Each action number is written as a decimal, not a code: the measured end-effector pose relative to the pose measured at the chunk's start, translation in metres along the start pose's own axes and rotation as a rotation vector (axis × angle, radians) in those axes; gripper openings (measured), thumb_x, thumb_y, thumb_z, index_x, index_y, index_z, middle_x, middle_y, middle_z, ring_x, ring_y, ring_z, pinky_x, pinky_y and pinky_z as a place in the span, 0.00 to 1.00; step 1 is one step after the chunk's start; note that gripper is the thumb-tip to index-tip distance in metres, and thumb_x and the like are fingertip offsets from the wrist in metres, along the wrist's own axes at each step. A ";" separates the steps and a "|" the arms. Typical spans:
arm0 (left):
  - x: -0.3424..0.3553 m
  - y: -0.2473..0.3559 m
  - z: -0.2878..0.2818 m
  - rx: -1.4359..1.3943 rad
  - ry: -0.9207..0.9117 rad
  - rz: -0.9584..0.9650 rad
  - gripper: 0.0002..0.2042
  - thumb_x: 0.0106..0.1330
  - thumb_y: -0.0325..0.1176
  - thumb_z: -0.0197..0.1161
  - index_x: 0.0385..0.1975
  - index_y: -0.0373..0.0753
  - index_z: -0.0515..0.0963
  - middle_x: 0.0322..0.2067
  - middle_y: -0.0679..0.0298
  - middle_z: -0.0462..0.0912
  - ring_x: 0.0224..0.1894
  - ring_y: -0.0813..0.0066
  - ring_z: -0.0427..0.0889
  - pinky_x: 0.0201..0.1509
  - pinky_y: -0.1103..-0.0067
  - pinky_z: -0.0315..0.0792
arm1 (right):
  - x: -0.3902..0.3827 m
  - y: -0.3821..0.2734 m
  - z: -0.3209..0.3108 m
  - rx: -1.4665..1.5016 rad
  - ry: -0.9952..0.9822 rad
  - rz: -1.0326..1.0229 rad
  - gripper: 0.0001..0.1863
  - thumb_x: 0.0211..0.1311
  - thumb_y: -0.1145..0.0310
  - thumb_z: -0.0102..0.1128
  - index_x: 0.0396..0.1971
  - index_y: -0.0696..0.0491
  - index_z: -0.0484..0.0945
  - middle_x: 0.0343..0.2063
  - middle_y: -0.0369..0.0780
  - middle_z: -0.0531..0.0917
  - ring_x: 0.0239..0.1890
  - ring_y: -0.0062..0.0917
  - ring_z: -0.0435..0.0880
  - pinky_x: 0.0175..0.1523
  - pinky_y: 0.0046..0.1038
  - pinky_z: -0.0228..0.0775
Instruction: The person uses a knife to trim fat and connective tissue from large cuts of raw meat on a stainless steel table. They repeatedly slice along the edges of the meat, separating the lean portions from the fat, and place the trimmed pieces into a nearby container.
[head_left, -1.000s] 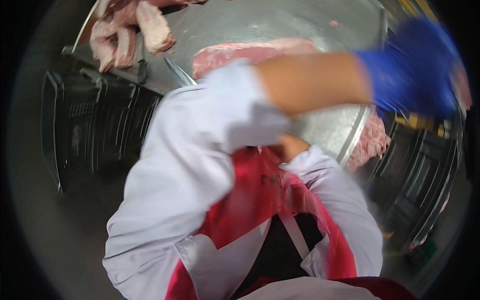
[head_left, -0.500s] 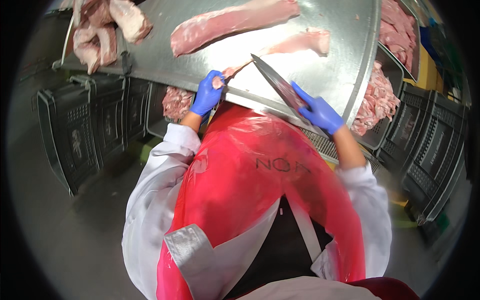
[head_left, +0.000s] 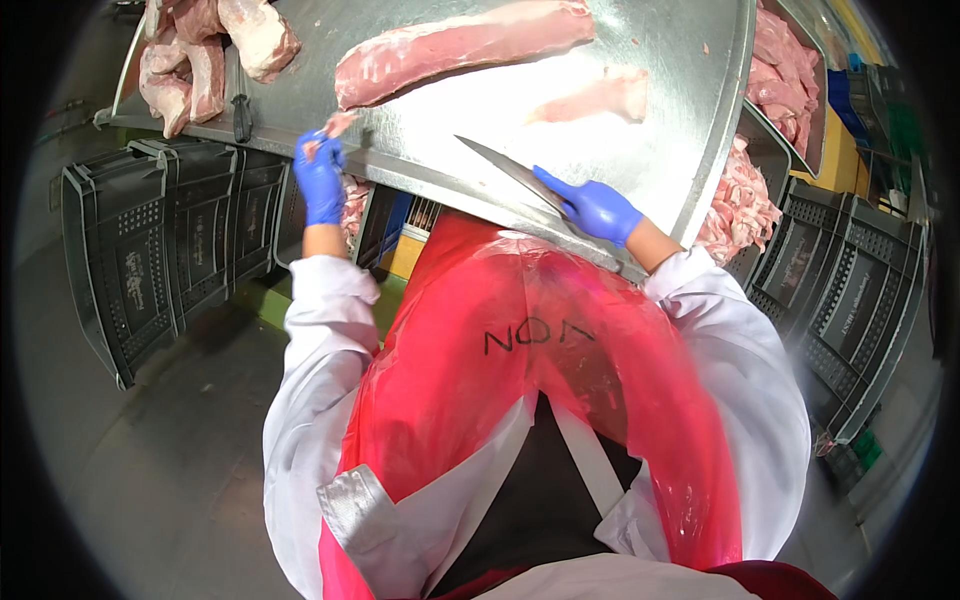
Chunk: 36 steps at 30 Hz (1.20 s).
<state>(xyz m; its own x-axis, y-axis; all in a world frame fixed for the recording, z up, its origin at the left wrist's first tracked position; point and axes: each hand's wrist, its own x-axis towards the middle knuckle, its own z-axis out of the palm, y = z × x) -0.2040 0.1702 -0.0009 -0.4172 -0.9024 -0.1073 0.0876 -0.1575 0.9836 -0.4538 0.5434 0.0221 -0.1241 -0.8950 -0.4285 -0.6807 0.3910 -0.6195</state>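
Observation:
My left hand (head_left: 320, 182), in a blue glove, grips a small strip of trimmed meat (head_left: 338, 123) beside the steel table's front edge, left of centre. In my right hand (head_left: 600, 210), also gloved, is a long knife (head_left: 500, 164) lying at a slant over the table's bright surface, tip toward upper left. A long pink loin (head_left: 460, 50) rests across the upper middle of the table (head_left: 690, 70), and a shorter, paler piece (head_left: 590, 98) lies below it to the right. Fingertips of my right hand are partly hidden.
Several meat cuts (head_left: 255, 45) crowd the table's left. At right are a tray of meat pieces (head_left: 780, 75) and a crate of trimmings (head_left: 735, 205). Dark crates stand at left (head_left: 135, 265) and right (head_left: 840, 300). More trimmings (head_left: 354, 208) show below the table's front edge.
Since half a second ago, my left hand has moved leftward with the strip, away from the paler piece and knife. The knife has shifted slightly left; my right hand has moved up and left.

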 end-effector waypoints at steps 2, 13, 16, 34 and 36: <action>-0.001 0.021 -0.039 0.264 0.018 0.010 0.05 0.65 0.23 0.60 0.36 0.42 0.74 0.23 0.75 0.67 0.23 0.89 0.64 0.25 0.87 0.57 | -0.021 0.023 0.005 0.273 0.202 -0.059 0.41 0.65 0.73 0.51 0.77 0.37 0.51 0.33 0.49 0.86 0.27 0.42 0.85 0.36 0.41 0.79; 0.017 0.010 -0.151 1.697 -0.159 -0.345 0.38 0.61 0.47 0.63 0.68 0.35 0.60 0.50 0.35 0.80 0.54 0.41 0.80 0.59 0.58 0.74 | 0.125 0.140 -0.079 1.588 1.448 -0.204 0.37 0.65 0.80 0.53 0.74 0.46 0.55 0.42 0.38 0.76 0.31 0.22 0.76 0.36 0.26 0.75; 0.046 0.024 -0.101 1.579 -0.188 -0.040 0.34 0.62 0.47 0.62 0.67 0.39 0.64 0.48 0.39 0.82 0.51 0.41 0.82 0.56 0.58 0.75 | 0.083 0.192 -0.110 1.520 1.436 -0.402 0.27 0.68 0.76 0.55 0.66 0.48 0.64 0.42 0.35 0.76 0.34 0.22 0.77 0.39 0.25 0.75; 0.125 -0.023 0.215 1.475 -1.036 0.632 0.44 0.45 0.54 0.70 0.63 0.36 0.67 0.54 0.48 0.76 0.55 0.47 0.76 0.59 0.58 0.68 | -0.090 0.183 -0.091 0.537 1.324 0.369 0.39 0.69 0.77 0.55 0.76 0.42 0.52 0.45 0.41 0.82 0.29 0.20 0.81 0.31 0.23 0.79; 0.096 -0.019 0.214 1.478 -1.005 0.687 0.41 0.45 0.52 0.67 0.60 0.34 0.68 0.49 0.48 0.77 0.51 0.48 0.77 0.54 0.57 0.70 | -0.012 0.129 -0.085 0.909 1.204 0.472 0.40 0.68 0.81 0.53 0.77 0.43 0.51 0.42 0.41 0.81 0.28 0.20 0.82 0.29 0.23 0.79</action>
<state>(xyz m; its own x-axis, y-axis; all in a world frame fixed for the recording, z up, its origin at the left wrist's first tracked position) -0.4391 0.1725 0.0011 -0.9915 -0.0361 -0.1246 -0.0600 0.9792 0.1940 -0.6014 0.5869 0.0028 -0.9692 -0.1265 -0.2111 0.1713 0.2694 -0.9477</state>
